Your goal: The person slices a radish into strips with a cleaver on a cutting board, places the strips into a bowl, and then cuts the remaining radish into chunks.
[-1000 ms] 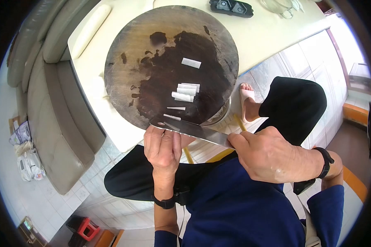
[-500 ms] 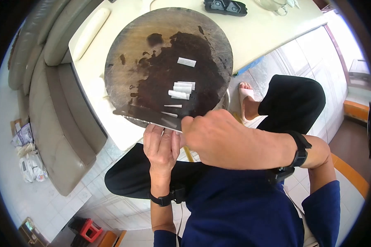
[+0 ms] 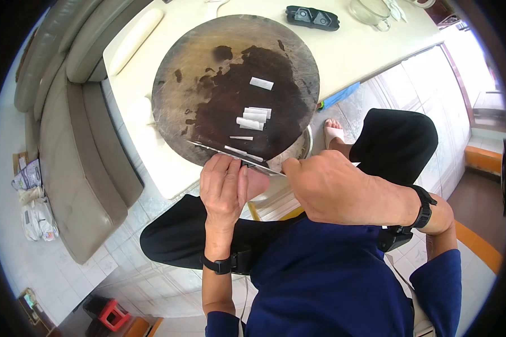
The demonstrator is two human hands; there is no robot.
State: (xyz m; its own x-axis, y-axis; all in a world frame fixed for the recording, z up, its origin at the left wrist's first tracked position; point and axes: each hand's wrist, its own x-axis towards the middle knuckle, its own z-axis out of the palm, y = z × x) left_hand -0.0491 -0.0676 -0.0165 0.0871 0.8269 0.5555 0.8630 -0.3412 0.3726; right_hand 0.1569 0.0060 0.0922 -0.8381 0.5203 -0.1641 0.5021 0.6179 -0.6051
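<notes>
My right hand (image 3: 334, 188) is closed around the handle of a kitchen knife. Its blade (image 3: 208, 147) slants over the near edge of a round wooden chopping board (image 3: 177, 109) and appears almost edge-on. Close behind the blade, the fingers of my left hand (image 3: 223, 182) are bent and pressed together at a pale, rounded piece (image 3: 257, 185), mostly hidden by the hand. A thin white strip (image 3: 243, 153) lies along the blade's far side. Farther up the board are a narrow sliver (image 3: 242, 138), a small overlapping stack of white slices (image 3: 254, 117) and a single slice (image 3: 261, 83).
The board rests on a cream table (image 3: 354, 62). A long white cylindrical thing (image 3: 136, 42) lies at the table's far left, with a black tray (image 3: 312, 18) and a glass cup (image 3: 371, 11) at the back. A metal bowl's rim (image 3: 308, 143) shows below the board's right side. A sofa (image 3: 90, 174) stands left.
The knife has shifted right and turned from showing its broad face to nearly edge-on. A white strip shows more fully beside the blade. My left hand stays bent behind it; the whole view has shifted slightly.
</notes>
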